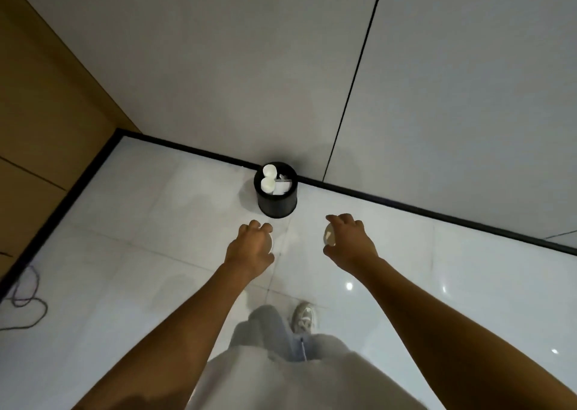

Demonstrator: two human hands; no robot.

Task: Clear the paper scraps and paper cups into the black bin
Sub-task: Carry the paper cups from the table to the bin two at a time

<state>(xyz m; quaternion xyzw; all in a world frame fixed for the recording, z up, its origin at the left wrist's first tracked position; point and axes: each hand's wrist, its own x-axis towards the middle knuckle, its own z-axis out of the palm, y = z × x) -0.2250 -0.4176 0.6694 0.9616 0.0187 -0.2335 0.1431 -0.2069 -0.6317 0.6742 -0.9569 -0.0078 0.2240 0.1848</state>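
Below me, my right hand [345, 236] curls around a paper cup [329, 235], rim turned toward the camera. My left hand [251, 244] is curled too, with a sliver of white at its inner edge; whether that is a scrap, a cup or floor glare, I cannot tell. Both hands hang short of the black bin [276, 202], which stands ahead against the wall and already holds two white cups [268, 178] and some paper scraps [282, 186].

Risk, as I judge it: released from here, the cup would fall short of the opening, or strike the rim and roll away on the glossy white floor tiles [125, 253].

Beyond: grey wall panels [218, 66], a black skirting strip [406, 205], wood panelling [37, 128] at left, a loose cable [28, 303] on the floor.
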